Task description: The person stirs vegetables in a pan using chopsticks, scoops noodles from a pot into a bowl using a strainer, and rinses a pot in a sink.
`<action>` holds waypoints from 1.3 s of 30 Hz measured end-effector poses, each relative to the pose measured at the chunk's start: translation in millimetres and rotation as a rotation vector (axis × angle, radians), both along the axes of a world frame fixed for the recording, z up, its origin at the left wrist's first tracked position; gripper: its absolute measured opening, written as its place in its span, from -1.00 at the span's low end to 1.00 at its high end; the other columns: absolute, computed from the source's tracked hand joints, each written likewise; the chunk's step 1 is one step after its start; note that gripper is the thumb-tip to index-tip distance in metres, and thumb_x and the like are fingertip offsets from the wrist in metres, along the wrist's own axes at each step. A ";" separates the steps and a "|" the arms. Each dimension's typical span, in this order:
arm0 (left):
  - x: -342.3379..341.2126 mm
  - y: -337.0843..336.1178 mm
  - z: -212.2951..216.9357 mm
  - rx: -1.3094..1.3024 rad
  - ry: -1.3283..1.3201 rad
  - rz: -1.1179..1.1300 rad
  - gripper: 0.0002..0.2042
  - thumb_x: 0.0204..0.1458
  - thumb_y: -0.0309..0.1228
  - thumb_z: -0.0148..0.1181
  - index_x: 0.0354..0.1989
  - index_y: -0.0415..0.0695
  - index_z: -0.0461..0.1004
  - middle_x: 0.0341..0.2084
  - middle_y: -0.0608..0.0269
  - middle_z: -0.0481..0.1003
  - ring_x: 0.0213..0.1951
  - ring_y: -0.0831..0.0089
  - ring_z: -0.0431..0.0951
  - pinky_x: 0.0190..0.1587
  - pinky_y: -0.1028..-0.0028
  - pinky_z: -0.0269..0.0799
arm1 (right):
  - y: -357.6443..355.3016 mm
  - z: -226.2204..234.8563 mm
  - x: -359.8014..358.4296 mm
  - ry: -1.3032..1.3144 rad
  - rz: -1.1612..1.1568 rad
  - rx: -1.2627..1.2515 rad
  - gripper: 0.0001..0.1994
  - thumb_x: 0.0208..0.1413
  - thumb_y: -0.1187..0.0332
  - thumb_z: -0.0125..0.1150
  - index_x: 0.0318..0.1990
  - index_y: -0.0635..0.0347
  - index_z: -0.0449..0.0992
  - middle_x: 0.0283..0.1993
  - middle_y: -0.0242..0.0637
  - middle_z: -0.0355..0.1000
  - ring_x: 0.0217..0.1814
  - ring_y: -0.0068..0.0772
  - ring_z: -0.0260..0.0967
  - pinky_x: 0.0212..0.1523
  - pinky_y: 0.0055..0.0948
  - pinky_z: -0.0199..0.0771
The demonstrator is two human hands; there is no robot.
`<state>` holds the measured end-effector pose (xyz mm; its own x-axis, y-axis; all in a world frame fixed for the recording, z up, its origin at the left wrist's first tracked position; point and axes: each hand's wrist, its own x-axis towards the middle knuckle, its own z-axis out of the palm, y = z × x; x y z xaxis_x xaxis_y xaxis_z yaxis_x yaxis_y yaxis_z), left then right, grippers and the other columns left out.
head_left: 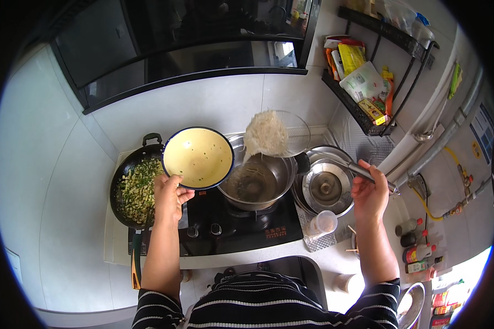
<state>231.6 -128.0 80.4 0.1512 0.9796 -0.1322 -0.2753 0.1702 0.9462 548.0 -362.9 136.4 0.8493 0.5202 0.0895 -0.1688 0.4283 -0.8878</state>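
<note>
Cream enamel bowl with a dark blue rim (pixel 198 158) sits tilted in the left hand (pixel 169 196), fingers closed on its lower edge, mouth turned toward the round wire-mesh strainer of white noodles (pixel 267 133). The right hand (pixel 369 193) is wrapped round the strainer's handle, draining above the steel pot (pixel 256 181) at the cooktop's (pixel 269 230) middle; the black wok of chopped greens (pixel 136 189) waits at its left edge.

— What are the bowl (pixel 198 158) and the strainer (pixel 282 133) like?
— The bowl is pale yellow with a dark blue rim, empty, tilted on edge just left of the steel pot (pixel 256 181). The round wire strainer sits above the pot's far rim, tipped, heaped with white noodles (pixel 265 133), its long handle running right.
</note>
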 end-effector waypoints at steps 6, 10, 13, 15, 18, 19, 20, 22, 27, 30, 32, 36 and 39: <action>-2.9 3.9 -8.8 -0.016 -0.001 0.043 -0.71 -0.10 -0.38 0.11 -0.30 -0.13 0.12 -0.45 0.11 0.38 -0.57 0.35 0.46 -0.51 0.39 0.48 | -0.7 -2.5 -2.3 -0.030 -0.009 -0.026 -0.62 0.07 0.18 0.01 -0.19 0.39 0.48 -0.60 -0.29 0.40 -0.68 -0.54 0.30 -0.68 -0.58 0.29; -4.7 5.0 -10.8 -0.012 -0.004 0.008 -0.68 -0.10 -0.37 0.12 -0.26 -0.13 0.12 -0.44 0.10 0.38 -0.56 0.35 0.47 -0.49 0.38 0.48 | -0.6 3.3 -4.4 -0.079 -0.022 0.029 -0.62 0.09 0.18 0.00 -0.19 0.38 0.48 -0.59 -0.29 0.41 -0.67 -0.54 0.30 -0.69 -0.58 0.29; -3.7 4.1 -11.3 -0.013 -0.006 -0.005 -0.68 -0.10 -0.37 0.12 -0.25 -0.14 0.12 -0.43 0.10 0.38 -0.55 0.35 0.47 -0.49 0.38 0.48 | -1.2 7.1 -3.7 -0.120 -0.020 0.063 -0.62 0.10 0.18 -0.02 -0.18 0.39 0.47 -0.59 -0.29 0.40 -0.67 -0.53 0.30 -0.69 -0.57 0.28; -2.6 4.2 -12.5 -0.015 -0.007 -0.002 -0.68 -0.09 -0.37 0.12 -0.25 -0.15 0.12 -0.43 0.10 0.38 -0.55 0.35 0.47 -0.49 0.39 0.48 | -0.3 9.7 -2.7 -0.136 -0.017 0.082 -0.61 0.11 0.18 -0.03 -0.17 0.40 0.47 -0.59 -0.29 0.41 -0.66 -0.53 0.30 -0.69 -0.57 0.28; -1.2 4.7 -13.9 -0.013 -0.005 -0.012 -0.67 -0.09 -0.36 0.12 -0.23 -0.16 0.13 -0.44 0.10 0.39 -0.56 0.36 0.47 -0.49 0.39 0.48 | 0.1 12.3 1.6 -0.144 -0.006 0.104 -0.61 0.11 0.18 -0.04 -0.15 0.40 0.46 -0.58 -0.28 0.41 -0.65 -0.53 0.30 -0.68 -0.57 0.29; -1.4 5.1 -13.5 -0.013 -0.004 -0.022 -0.68 -0.09 -0.36 0.12 -0.23 -0.17 0.13 -0.44 0.10 0.39 -0.56 0.37 0.47 -0.49 0.39 0.48 | 0.3 13.6 2.6 -0.141 -0.002 0.105 -0.61 0.12 0.18 -0.04 -0.15 0.40 0.46 -0.58 -0.28 0.41 -0.64 -0.54 0.31 -0.68 -0.57 0.30; -1.5 5.4 -13.2 -0.013 -0.003 -0.032 -0.68 -0.09 -0.36 0.12 -0.24 -0.17 0.14 -0.44 0.10 0.40 -0.56 0.37 0.46 -0.49 0.38 0.48 | 0.5 14.6 3.3 -0.138 0.003 0.105 -0.61 0.12 0.18 -0.05 -0.15 0.40 0.45 -0.57 -0.28 0.41 -0.64 -0.54 0.31 -0.67 -0.57 0.30; 1.1 2.2 -10.5 -0.015 0.003 -0.001 -0.69 -0.09 -0.36 0.11 -0.25 -0.18 0.16 -0.45 0.11 0.40 -0.57 0.37 0.46 -0.48 0.39 0.48 | 1.1 16.5 3.9 -0.123 0.017 0.106 -0.60 0.12 0.17 -0.05 -0.15 0.40 0.45 -0.57 -0.28 0.42 -0.64 -0.55 0.31 -0.67 -0.57 0.31; 1.0 3.4 -9.5 -0.005 0.006 -0.034 -0.72 -0.09 -0.36 0.10 -0.27 -0.19 0.19 -0.47 0.11 0.41 -0.57 0.38 0.46 -0.49 0.40 0.47 | 1.8 16.7 5.3 -0.126 0.021 0.095 -0.60 0.13 0.17 -0.07 -0.14 0.40 0.45 -0.57 -0.28 0.42 -0.64 -0.56 0.31 -0.66 -0.59 0.32; 2.4 4.0 -10.2 -0.006 0.013 -0.018 -0.72 -0.09 -0.37 0.10 -0.27 -0.20 0.19 -0.47 0.11 0.42 -0.57 0.39 0.46 -0.49 0.40 0.47 | 1.8 16.9 6.2 -0.121 0.019 0.090 -0.60 0.13 0.17 -0.07 -0.14 0.40 0.45 -0.57 -0.28 0.42 -0.64 -0.56 0.31 -0.66 -0.60 0.32; 1.8 4.9 -11.1 -0.007 0.012 -0.012 -0.73 -0.09 -0.36 0.10 -0.28 -0.20 0.20 -0.47 0.11 0.42 -0.57 0.39 0.46 -0.48 0.41 0.48 | 3.1 16.9 6.3 -0.112 0.021 0.095 -0.60 0.13 0.17 -0.06 -0.15 0.40 0.46 -0.57 -0.29 0.42 -0.64 -0.56 0.30 -0.66 -0.60 0.32; 2.9 5.8 -10.9 0.003 0.019 -0.019 -0.74 -0.08 -0.36 0.10 -0.30 -0.19 0.19 -0.47 0.13 0.42 -0.57 0.39 0.46 -0.49 0.41 0.48 | 4.9 18.9 6.1 -0.088 0.020 0.084 -0.61 0.12 0.18 -0.05 -0.16 0.40 0.46 -0.58 -0.29 0.41 -0.65 -0.56 0.30 -0.67 -0.60 0.31; 4.2 9.5 -11.1 0.000 0.026 -0.051 -0.75 -0.08 -0.36 0.10 -0.32 -0.16 0.18 -0.47 0.13 0.41 -0.57 0.39 0.46 -0.49 0.40 0.48 | 6.6 23.7 6.5 -0.089 0.014 0.086 -0.61 0.11 0.18 -0.05 -0.16 0.40 0.46 -0.58 -0.29 0.41 -0.66 -0.55 0.28 -0.68 -0.59 0.29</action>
